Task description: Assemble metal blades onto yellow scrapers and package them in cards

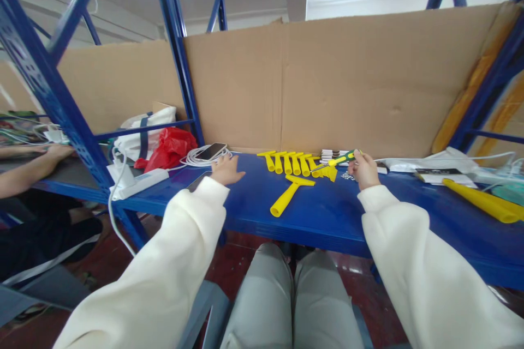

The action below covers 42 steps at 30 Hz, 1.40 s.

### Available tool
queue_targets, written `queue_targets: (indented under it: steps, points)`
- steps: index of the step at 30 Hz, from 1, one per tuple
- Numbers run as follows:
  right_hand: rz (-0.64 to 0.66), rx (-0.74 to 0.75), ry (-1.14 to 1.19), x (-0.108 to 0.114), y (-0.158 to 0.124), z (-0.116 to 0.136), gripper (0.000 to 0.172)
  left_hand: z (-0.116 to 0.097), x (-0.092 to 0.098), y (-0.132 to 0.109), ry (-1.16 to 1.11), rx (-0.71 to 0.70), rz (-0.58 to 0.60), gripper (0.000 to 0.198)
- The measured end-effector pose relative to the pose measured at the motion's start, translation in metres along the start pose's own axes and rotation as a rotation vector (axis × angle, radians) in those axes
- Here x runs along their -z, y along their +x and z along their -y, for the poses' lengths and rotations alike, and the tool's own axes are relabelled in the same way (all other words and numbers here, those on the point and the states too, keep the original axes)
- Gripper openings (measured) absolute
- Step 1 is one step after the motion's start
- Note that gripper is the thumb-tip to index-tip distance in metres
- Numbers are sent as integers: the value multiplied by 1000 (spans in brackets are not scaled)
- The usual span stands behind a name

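Right hand (364, 169)'s gripping a yellow-green screwdriver (341, 159), right of the loose yellow T-piece (287, 194); left hand (226, 170)'s hanging out open, left of it. T-piece's lying on the blue table (327, 215), similar yellow pieces (287, 165) sitting behind it, cardboard (347, 87) standing farthest back.

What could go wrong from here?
- The screwdriver in the right hand points toward the row of yellow pieces; its tip might scratch or knock one.
- The small silver bits lie loose near that hand and could scatter if brushed.
- The left hand is close to the phone on the coiled white cable; it might nudge it.
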State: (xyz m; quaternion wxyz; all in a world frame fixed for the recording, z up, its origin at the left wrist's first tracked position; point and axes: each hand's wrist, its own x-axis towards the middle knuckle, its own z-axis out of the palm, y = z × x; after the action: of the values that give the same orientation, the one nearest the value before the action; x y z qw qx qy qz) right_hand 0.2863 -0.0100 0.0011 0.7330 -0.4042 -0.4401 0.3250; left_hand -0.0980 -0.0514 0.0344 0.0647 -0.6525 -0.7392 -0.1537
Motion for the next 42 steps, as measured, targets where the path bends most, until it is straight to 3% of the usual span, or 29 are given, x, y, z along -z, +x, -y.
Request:
queue_targets:
  steps: [4,7,15,23,27,29,33,36,39,42]
  points:
    - [-14,-12,-18,-1,-1,2,42,69,18,4,201,70,155,76]
    - [-20,-17,-29,-1,-2,3,41,92,17,0,215,71,217,83]
    - [-18,-15,-28,0,0,0,42,89,3,0,149,35,234,79]
    - [-13,-4,-18,0,-2,2,41,79,9,-2,160,62,195,72]
    - [-18,-5,-18,-1,-2,4,39,61,16,-2,36,62,112,59]
    - [-27,-6,-16,-1,-1,5,38,46,17,-3,-122,-33,131,50]
    - [-58,-18,-20,0,1,7,37,-4,9,-10,-404,-261,315,42]
    - [-64,-29,-31,1,1,10,38,-52,0,-13,-392,-350,402,46]
    - [-56,-52,-49,2,0,13,38,-95,-6,-9,-288,-352,551,54]
    - [-23,-68,-75,2,-2,13,36,-122,-14,1,-288,-305,637,50]
